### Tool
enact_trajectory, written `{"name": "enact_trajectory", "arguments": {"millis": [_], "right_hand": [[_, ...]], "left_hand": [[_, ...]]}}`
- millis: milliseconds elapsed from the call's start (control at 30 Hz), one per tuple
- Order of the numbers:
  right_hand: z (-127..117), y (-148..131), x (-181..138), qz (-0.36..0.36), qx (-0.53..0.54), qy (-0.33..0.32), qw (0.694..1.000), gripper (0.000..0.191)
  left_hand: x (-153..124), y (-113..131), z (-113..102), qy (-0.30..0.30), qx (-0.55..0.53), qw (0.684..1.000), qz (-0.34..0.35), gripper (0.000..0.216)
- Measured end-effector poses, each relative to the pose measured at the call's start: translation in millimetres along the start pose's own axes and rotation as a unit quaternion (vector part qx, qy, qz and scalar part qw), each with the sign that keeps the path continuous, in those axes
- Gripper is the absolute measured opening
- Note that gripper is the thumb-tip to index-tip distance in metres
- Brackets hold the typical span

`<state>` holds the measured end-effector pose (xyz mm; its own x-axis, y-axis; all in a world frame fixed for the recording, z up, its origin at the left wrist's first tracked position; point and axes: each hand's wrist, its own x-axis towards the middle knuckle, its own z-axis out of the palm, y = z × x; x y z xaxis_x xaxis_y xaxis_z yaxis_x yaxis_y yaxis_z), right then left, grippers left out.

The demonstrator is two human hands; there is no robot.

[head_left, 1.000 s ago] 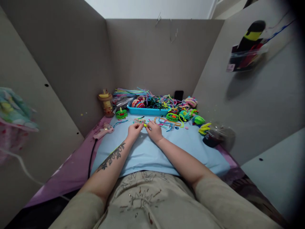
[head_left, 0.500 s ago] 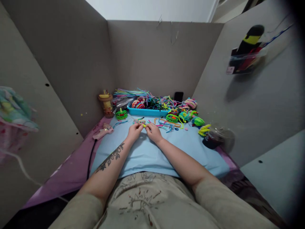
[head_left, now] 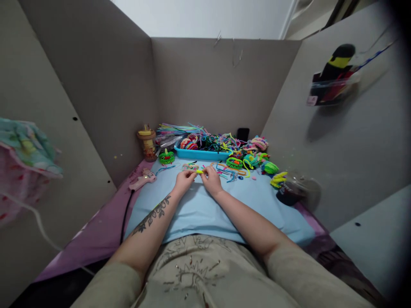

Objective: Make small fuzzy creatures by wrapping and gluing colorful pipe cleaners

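Observation:
A short bright yellow fuzzy piece, like a bit of pipe cleaner [head_left: 199,171], is held level between my two hands over the blue cloth [head_left: 192,214]. My left hand [head_left: 185,180] pinches its left end with thumb and fingers. At the other end my right hand [head_left: 211,179] has its fingers closed on it. Just behind the hands lies a small pastel fuzzy piece [head_left: 190,167], partly covered. Loose pipe cleaner pieces [head_left: 229,174] in blue, orange and pink lie scattered to the right. A green fuzzy figure [head_left: 167,158] sits at the back left.
A blue tray [head_left: 202,155] heaped with coloured pipe cleaners stands at the back. A pink glue gun [head_left: 142,180] with a black cord lies left. A tumbler [head_left: 147,145] stands behind it. Several fuzzy shapes and a dark lidded tub [head_left: 288,191] line the right. Grey panels enclose the table.
My hands have drawn slightly apart, and more of the yellow piece shows between them. A thin pale strip near my left hand no longer shows. The whole view has shifted slightly.

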<state>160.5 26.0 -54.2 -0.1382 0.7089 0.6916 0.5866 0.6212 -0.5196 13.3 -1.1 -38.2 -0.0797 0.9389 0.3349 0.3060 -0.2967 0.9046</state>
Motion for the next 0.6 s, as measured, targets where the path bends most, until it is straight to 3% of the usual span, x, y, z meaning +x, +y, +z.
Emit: {"name": "enact_trajectory", "arguments": {"millis": [200, 367, 467, 600], "right_hand": [[-2.8, -0.6, 0.5, 0.036, -0.022, -0.006, 0.999, 0.013], [-1.1, -3.4, -0.1, 0.017, 0.020, -0.025, 0.999, 0.010], [-0.1, -4.6, -0.7, -0.009, 0.064, -0.042, 0.997, 0.020], [-0.3, -2.6, -1.2, -0.032, 0.052, -0.055, 0.997, 0.017]], "left_hand": [[-3.0, 0.1, 0.8, -0.026, 0.028, 0.997, 0.071, 0.012], [-1.7, -3.2, 0.5, 0.006, 0.050, 0.997, 0.060, 0.018], [0.7, -5.8, 1.0, 0.018, 0.009, 0.999, 0.048, 0.018], [1.7, -5.3, 0.5, 0.020, 0.014, 0.999, 0.041, 0.019]]}}
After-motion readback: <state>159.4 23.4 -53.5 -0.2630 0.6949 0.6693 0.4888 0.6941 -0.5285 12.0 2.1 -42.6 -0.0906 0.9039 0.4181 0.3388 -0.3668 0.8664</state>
